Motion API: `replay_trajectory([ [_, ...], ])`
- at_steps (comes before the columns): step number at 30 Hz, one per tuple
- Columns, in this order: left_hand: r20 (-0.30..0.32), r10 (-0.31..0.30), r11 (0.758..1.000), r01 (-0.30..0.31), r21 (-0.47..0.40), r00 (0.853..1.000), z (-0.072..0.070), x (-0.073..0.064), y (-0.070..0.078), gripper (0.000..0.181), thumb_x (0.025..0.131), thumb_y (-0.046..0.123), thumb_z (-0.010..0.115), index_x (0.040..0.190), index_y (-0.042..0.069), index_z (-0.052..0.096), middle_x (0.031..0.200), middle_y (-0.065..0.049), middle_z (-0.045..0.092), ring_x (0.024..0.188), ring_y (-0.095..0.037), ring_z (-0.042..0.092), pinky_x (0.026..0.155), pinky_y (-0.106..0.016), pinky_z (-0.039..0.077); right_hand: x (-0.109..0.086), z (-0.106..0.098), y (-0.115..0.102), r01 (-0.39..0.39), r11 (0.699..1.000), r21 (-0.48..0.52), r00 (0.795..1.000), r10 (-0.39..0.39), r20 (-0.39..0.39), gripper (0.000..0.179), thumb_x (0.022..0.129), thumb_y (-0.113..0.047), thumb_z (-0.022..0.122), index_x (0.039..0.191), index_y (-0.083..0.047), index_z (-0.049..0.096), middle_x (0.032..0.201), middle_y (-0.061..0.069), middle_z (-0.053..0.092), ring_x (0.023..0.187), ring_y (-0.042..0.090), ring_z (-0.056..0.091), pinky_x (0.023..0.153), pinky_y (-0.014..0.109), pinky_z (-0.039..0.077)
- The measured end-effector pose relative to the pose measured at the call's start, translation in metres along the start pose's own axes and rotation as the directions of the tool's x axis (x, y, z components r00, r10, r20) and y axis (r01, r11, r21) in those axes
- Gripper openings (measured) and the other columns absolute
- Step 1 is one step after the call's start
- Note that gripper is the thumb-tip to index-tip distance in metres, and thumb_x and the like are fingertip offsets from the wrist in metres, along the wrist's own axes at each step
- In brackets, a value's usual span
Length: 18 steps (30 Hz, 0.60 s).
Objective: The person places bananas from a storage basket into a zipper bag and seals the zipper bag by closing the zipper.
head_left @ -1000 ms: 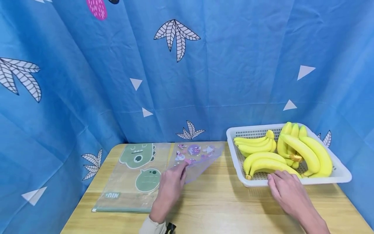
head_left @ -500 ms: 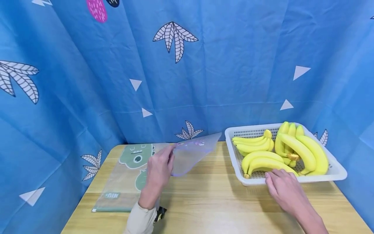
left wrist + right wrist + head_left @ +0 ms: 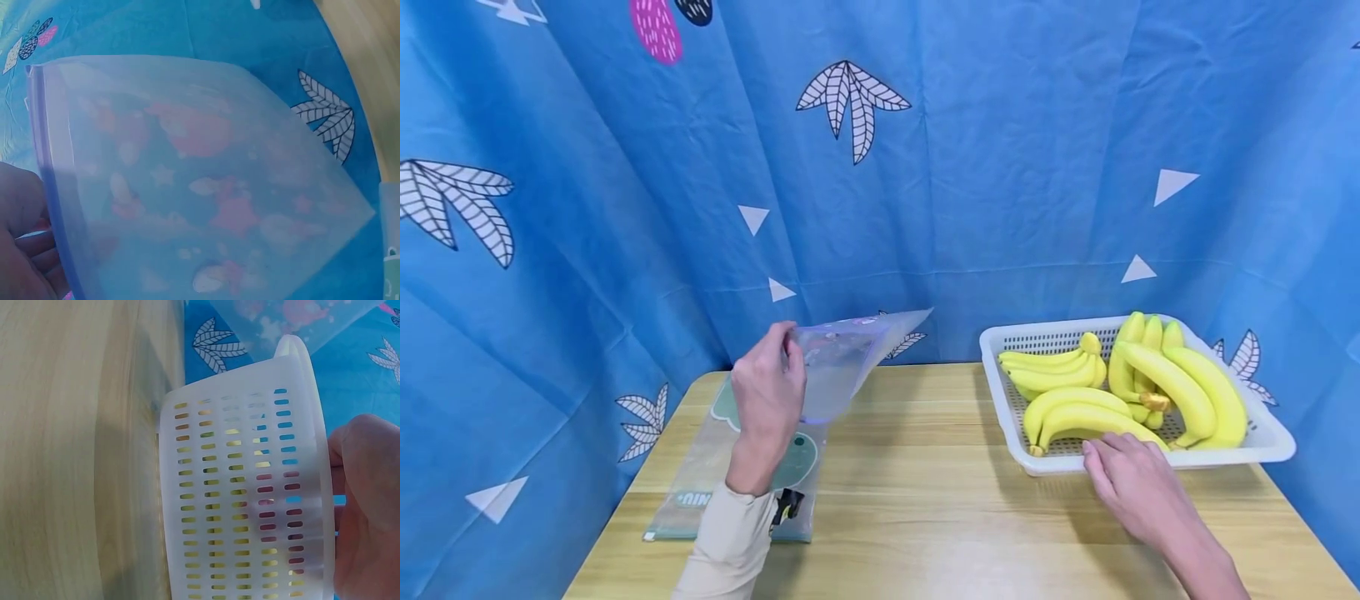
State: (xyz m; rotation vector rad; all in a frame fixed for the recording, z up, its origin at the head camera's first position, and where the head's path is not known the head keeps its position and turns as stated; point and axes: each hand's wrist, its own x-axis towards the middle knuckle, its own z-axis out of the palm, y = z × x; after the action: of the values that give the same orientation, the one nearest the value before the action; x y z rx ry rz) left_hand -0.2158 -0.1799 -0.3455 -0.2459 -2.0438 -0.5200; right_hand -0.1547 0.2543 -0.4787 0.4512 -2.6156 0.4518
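In the head view my left hand [image 3: 767,383] pinches the edge of a translucent zip bag [image 3: 842,375] with a purple rim, raised above the table and tilted. Pink and white prints show on this bag [image 3: 187,175] in the left wrist view, with my hand [image 3: 25,237] at its purple zip edge. My right hand [image 3: 1138,492] grips the near rim of a white plastic basket [image 3: 1002,408], fingers hooked over to the inside. Several bunches of yellow bananas [image 3: 1082,421] lie in the basket. The right wrist view shows its slotted side wall [image 3: 222,487] and my hand [image 3: 369,512].
A second zip bag [image 3: 696,475], clear with green cartoon prints, lies flat on the wooden table [image 3: 940,500] at the left, partly behind my left arm. A blue patterned curtain [image 3: 1000,208] closes off the back and sides.
My left hand has lifted the purple-rimmed bag off the table and drawn it up and to the left, over the green-printed bag. The right hand stays on the basket's rim.
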Motion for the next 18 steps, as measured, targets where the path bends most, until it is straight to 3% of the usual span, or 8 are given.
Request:
replay_trajectory([
  [2, 0.024, -0.016, 1.0, 0.016, 0.01, 1.0, -0.001, 0.003, 0.002, 0.01, 0.096, 0.003, 0.07, 0.104, -0.003, 0.071, 0.089, -0.02, 0.074, 0.072, -0.038, 0.072, 0.063, -0.046, 0.06, -0.001, -0.001, 0.0, -0.003, 1.0, 0.001, 1.0, 0.003, 0.004, 0.027, 0.103, -0.018, 0.054, 0.096, -0.004, 0.077, 0.103, 0.018, 0.073, 0.098, 0.04, 0.065, 0.085, 0.059, 0.045],
  [6, 0.128, -0.049, 0.998, 0.044, 0.044, 0.991, -0.001, 0.005, 0.007, 0.013, 0.097, 0.007, 0.07, 0.106, -0.002, 0.07, 0.087, -0.02, 0.074, 0.069, -0.037, 0.071, 0.058, -0.044, 0.059, -0.001, -0.003, 0.0, -0.003, 1.0, 0.001, 1.0, 0.003, 0.009, 0.025, 0.102, -0.018, 0.056, 0.094, -0.007, 0.076, 0.1, 0.014, 0.072, 0.094, 0.037, 0.065, 0.081, 0.058, 0.047],
  [11, 0.215, -0.055, 0.996, 0.039, 0.078, 0.975, 0.003, 0.007, 0.013, 0.013, 0.098, 0.008, 0.07, 0.106, -0.001, 0.07, 0.086, -0.019, 0.074, 0.069, -0.036, 0.071, 0.06, -0.046, 0.059, 0.009, -0.009, -0.011, 0.076, 0.996, 0.044, 0.994, -0.073, -0.077, 0.01, 0.096, -0.014, 0.067, 0.097, -0.01, 0.075, 0.095, 0.004, 0.07, 0.089, 0.03, 0.065, 0.081, 0.055, 0.049],
  [15, 0.245, -0.004, 0.998, -0.013, 0.068, 0.97, 0.005, 0.01, 0.022, 0.009, 0.098, 0.007, 0.068, 0.104, 0.001, 0.071, 0.083, -0.017, 0.074, 0.067, -0.036, 0.071, 0.058, -0.05, 0.058, 0.034, -0.016, -0.036, 0.197, 0.975, 0.104, 0.971, -0.179, -0.161, 0.012, 0.091, -0.013, 0.069, 0.102, -0.009, 0.073, 0.1, 0.003, 0.07, 0.095, 0.028, 0.065, 0.087, 0.053, 0.05],
  [18, 0.305, 0.035, 0.998, -0.048, 0.038, 0.952, 0.007, 0.012, 0.032, 0.015, 0.096, 0.004, 0.069, 0.11, 0.004, 0.072, 0.092, -0.015, 0.076, 0.074, -0.035, 0.073, 0.061, -0.05, 0.059, 0.053, -0.02, -0.063, 0.325, 0.935, 0.145, 0.929, -0.286, -0.236, 0.021, 0.089, -0.012, 0.069, 0.109, -0.006, 0.072, 0.11, 0.007, 0.069, 0.104, 0.028, 0.064, 0.093, 0.05, 0.052],
])
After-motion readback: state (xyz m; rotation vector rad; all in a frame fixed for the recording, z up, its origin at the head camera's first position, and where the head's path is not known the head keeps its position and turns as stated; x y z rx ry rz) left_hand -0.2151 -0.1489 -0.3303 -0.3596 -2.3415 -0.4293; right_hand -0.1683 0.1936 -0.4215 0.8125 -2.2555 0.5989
